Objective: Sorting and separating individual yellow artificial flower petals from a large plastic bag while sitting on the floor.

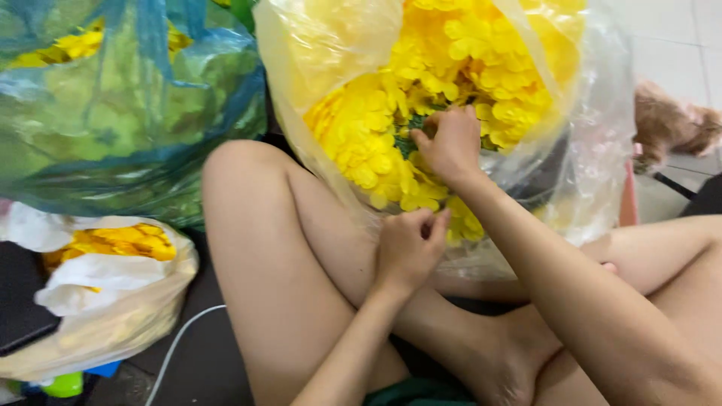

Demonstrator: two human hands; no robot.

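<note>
A person sits cross-legged on the floor with a large clear plastic bag [602, 150] propped against the knees, far from the body and a little right of centre. The bag is stuffed with yellow artificial flowers [451, 53], their petals packed tight and a few green stems showing between them.

The right hand [450, 143] reaches into the open mouth of the bag. Its fingers are curled together and pinch at the flowers near a patch of green, knuckles towards the camera. What exactly lies between the fingertips is hidden by the hand itself.

The left hand [406, 248] is nearer, just below the bag's lower edge. Its fingers are closed, thumb against forefinger, on a small yellow bit at the bottom of the flower mass; whether that is a single flower or the plastic is too small to tell.

On the far left lies a blue-tinted plastic bag [128, 113] holding more yellow and green pieces. Near left sits a white plastic bag [113, 293] with yellow flowers showing at its top. A thin white cable [177, 346] runs across the dark floor beside it. On the far right, a small brown furry animal [673, 124] stands on pale tiles.
</note>
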